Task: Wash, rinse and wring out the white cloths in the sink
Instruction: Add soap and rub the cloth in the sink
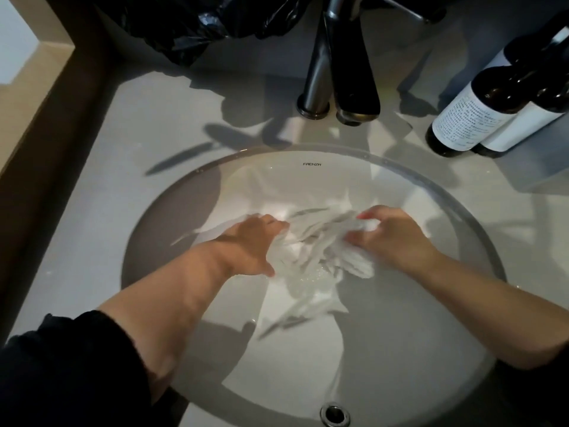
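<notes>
A bunched white cloth (320, 241) lies in the water in the middle of the round white sink (308, 167). My left hand (252, 241) grips the cloth's left side with its fingers dug into the folds. My right hand (391, 235) pinches a wad of the same cloth at its upper right. Part of the cloth trails blurred toward the sink's near side (295, 315). Both forearms reach in from the bottom corners.
A dark metal faucet (348, 72) stands behind the sink. Two dark bottles with white labels (480, 112) stand at the back right of the counter. A black plastic bag (197, 23) lies at the back left. The overflow hole (335, 415) is at the near rim.
</notes>
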Available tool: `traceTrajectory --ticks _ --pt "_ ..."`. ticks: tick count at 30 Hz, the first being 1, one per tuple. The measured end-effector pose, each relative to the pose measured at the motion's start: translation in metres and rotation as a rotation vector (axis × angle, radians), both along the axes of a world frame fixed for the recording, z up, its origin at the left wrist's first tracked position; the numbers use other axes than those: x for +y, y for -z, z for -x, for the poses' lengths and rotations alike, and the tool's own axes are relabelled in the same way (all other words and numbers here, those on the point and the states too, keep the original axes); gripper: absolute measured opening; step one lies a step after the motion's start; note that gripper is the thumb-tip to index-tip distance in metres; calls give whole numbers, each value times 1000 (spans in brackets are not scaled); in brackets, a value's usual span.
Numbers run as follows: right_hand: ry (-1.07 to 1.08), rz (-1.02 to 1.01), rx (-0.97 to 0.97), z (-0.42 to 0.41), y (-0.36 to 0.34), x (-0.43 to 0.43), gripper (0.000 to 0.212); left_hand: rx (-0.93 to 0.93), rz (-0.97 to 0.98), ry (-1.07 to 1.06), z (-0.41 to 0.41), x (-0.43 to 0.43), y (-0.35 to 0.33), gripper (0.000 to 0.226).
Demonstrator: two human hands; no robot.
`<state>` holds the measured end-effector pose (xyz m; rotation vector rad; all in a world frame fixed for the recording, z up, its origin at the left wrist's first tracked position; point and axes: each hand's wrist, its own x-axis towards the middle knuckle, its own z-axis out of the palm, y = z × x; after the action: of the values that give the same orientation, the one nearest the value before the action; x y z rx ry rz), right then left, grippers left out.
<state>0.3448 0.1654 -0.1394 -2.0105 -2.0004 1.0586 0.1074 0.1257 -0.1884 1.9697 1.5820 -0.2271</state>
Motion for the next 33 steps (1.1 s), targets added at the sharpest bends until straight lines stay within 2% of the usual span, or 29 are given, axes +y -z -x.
traceTrajectory --ticks 3,5,8,10,12,17,19,21,23,24,26,29,31,33 --pt "-230 -357 -45 26 10 -29 37 264 -77 -19 -4 -3 0 103" --pt "-401 -443 -77 46 27 -39 36 414 -115 -45 -11 -3 2 93" --pt "-617 -577 -344 71 59 -36 42 400 -80 -93 -15 -1 4 86" --pt "-724 -657 -373 75 76 -25 35 365 -75 -98 -13 1 5 85" --pt "-755 -684 -315 69 85 -7 34 333 -83 -113 -13 1 2 81" --pt "-531 -410 -142 64 73 11 42 230 -39 -200 -14 -2 -11 54" --pt "-499 -298 -114 62 61 19 35 184 -40 -261 -13 -2 -19 41" --pt "-450 18 -90 46 42 37 27 212 -43 -260 -10 -1 -26 35" --pt "-480 321 -221 22 22 56 23 268 -68 -250 -3 0 -30 35" --pt "-505 388 -292 10 17 60 20 265 -80 -259 1 0 -32 39" --pt "-529 340 -321 1 15 54 36 194 -105 -234 4 1 -28 50" --pt "-437 127 -202 13 35 26 63 60 -73 -150 -11 0 -19 63" --pt "-402 87 -203 21 52 17 70 157 -84 -61 -20 1 -9 72" --pt "-437 179 -225 21 59 19 67 262 -140 22 -19 1 -1 72"
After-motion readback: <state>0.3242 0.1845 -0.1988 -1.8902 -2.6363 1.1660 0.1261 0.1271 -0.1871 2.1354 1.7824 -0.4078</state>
